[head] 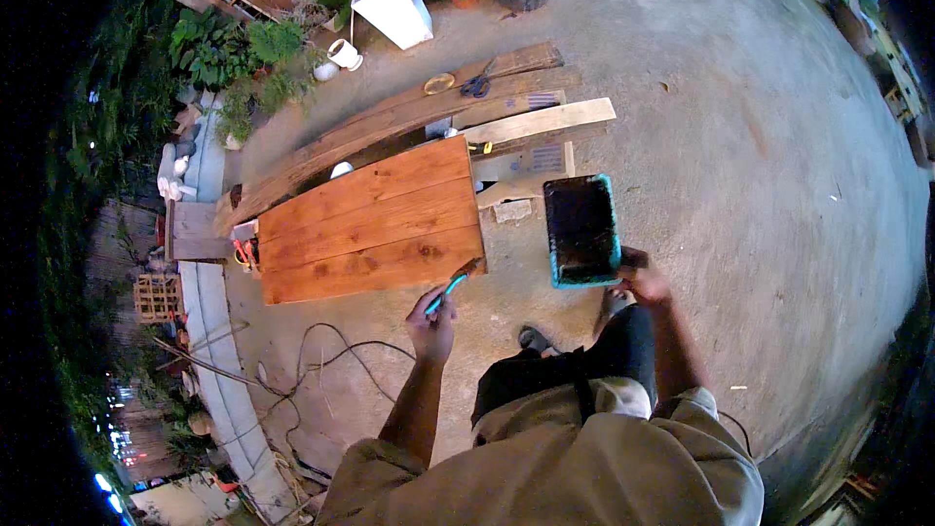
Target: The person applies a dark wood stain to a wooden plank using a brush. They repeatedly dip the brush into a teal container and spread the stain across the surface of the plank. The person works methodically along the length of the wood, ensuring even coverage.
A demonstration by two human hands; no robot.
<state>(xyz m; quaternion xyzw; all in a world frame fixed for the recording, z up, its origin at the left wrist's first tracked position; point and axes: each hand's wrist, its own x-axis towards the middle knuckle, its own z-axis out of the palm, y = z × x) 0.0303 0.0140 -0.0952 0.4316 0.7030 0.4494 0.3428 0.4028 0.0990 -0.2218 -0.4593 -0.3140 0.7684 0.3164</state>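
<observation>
My left hand [432, 321] is closed around the turquoise handle of a paintbrush [454, 285]. Its dark bristles lie at the near right corner of a wooden tabletop [369, 226]. The top is made of several joined planks and has an orange-brown finish. In my right hand [644, 279] I grip the near right corner of a rectangular tray [619, 234] with a turquoise rim. The tray's inside is coated very dark; how much liquid it holds I cannot tell. It is held out to the right of the tabletop, above the concrete floor.
Beyond the tabletop lie long boards [365, 117], with scissors [476, 84] and a round lid-like disc [439, 83] on them. A pale plank [540, 120] and cardboard [533, 161] are beside these. A dark cable [350, 345] loops across the floor at left. Potted plants and a white planter [394, 11] stand at the back.
</observation>
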